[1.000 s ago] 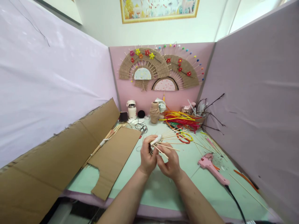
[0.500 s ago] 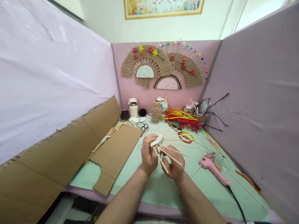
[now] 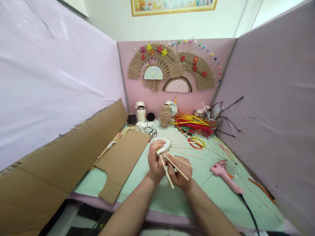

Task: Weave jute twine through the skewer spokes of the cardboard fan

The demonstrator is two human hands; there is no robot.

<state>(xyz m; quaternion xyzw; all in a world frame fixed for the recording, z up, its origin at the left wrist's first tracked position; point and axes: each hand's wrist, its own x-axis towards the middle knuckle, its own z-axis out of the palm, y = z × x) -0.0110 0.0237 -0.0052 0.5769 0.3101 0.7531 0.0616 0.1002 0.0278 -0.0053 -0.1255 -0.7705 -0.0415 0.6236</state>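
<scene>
My left hand [image 3: 156, 161] is closed around a small white half-round fan centre [image 3: 164, 146], tilted in front of me. Thin wooden sticks [image 3: 178, 164] fan out from its edge towards the right and towards me. Below the sticks, close beside my left hand, my right hand [image 3: 181, 172] has its fingers pinched together. The sticks partly cover those fingers, and what they pinch is too small to make out.
A pink glue gun [image 3: 225, 177] with a black cord lies at right. Cut cardboard [image 3: 123, 157] and a stick bundle [image 3: 108, 147] lie left. Behind stand a twine cone [image 3: 165, 115], pipe cleaners [image 3: 192, 123], scissors [image 3: 197, 142] and a bottle [image 3: 141, 112]. Finished fans [image 3: 157, 62] hang on the back panel.
The fan centre has turned slightly in my left hand, its sticks swinging down and to the left. My right hand has shifted a little left, nearer the left hand. The view has tilted slightly.
</scene>
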